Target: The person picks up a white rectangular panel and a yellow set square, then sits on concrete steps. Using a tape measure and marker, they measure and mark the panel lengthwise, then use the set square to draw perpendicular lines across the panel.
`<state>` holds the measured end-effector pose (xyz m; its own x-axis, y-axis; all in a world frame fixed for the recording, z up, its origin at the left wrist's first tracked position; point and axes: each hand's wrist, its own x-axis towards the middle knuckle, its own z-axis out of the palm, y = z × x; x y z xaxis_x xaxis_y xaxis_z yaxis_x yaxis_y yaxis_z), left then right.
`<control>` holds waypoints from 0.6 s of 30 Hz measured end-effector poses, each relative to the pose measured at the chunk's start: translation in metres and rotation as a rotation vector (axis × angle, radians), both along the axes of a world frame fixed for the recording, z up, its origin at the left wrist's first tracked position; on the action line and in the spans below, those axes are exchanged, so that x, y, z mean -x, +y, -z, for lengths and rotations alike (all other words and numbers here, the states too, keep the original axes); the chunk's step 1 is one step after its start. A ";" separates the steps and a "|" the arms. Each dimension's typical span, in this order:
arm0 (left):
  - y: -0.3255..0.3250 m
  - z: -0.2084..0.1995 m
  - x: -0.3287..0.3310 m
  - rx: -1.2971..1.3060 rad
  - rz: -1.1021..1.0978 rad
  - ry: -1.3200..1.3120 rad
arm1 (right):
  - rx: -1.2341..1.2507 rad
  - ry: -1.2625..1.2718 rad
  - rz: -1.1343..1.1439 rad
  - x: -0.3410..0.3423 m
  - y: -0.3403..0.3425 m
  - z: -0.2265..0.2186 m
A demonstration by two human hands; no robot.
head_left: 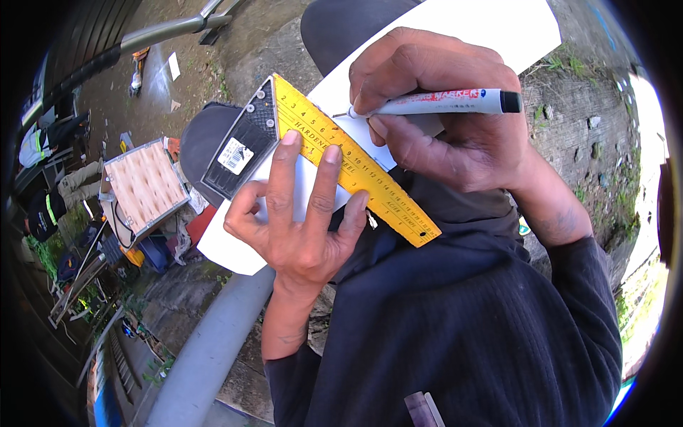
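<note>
Across my lap lies a white sheet (491,32), running from lower left to upper right. On it rests a try square with a yellow ruled blade (366,181) and a black handle (240,141) bearing a white label. My left hand (302,206) presses on the blade with its fingers spread apart. In my right hand (455,114) a white marker pen (455,102) is pinched, its black end pointing right. The pen's thin tip sits close to the blade's upper edge, over the sheet.
A grey pipe (213,349) slants up beside my left forearm. At the left stand a wooden-topped box (146,186) and a person in dark clothes with reflective strips (50,206). An orange power tool (139,71) lies on the ground farther off. Rough concrete (583,135) extends at the right.
</note>
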<state>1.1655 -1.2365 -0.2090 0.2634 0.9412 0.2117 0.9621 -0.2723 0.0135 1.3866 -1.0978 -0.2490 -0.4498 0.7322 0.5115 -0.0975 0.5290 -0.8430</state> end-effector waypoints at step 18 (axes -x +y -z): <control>-0.002 0.003 0.002 -0.013 0.008 0.000 | 0.003 0.035 -0.018 0.000 0.001 0.005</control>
